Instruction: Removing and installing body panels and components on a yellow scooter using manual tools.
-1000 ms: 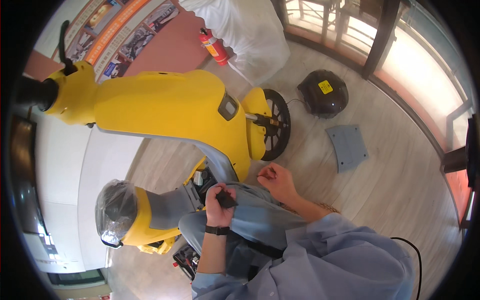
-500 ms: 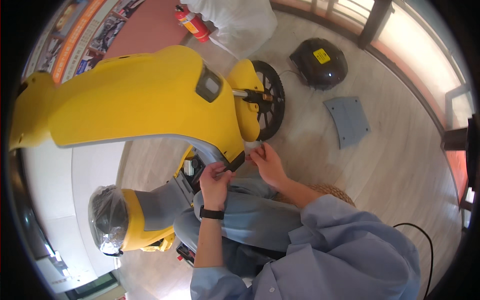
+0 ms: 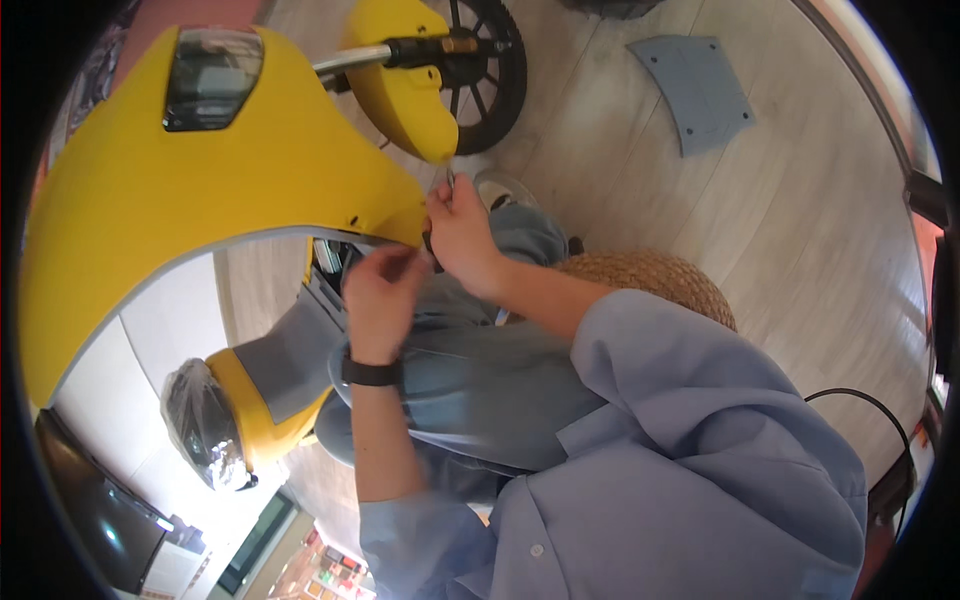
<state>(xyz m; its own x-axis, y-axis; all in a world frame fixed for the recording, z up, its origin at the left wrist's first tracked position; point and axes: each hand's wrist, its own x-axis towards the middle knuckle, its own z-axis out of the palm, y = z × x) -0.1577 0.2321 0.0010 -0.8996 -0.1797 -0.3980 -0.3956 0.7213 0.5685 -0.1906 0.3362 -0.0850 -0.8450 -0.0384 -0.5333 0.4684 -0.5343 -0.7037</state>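
Observation:
Above my lap stands a yellow scooter body (image 3: 230, 180) with grey trim along its lower edge. My right hand (image 3: 462, 235) is closed around a slim metal-tipped tool (image 3: 451, 178), its tip pointing away from me; its exact kind is hidden by my fingers. Close beside it, my left hand (image 3: 380, 295) is at the lower corner of the yellow body, fingers bent and smeared by motion. Whether this hand holds anything is not visible. A small dark hole (image 3: 354, 220) shows in the panel near that corner.
The front wheel (image 3: 490, 90) and yellow fender (image 3: 405, 105) are beyond my hands. A grey panel (image 3: 695, 95) lies on the floor at the far right. A woven seat (image 3: 650, 280) is beneath me. The plastic-wrapped scooter end (image 3: 205, 420) is at left.
My view has shifted, so the scooter appears larger and further up and left. Both hands stay by the panel's corner; the left has moved and its fingers are now blurred.

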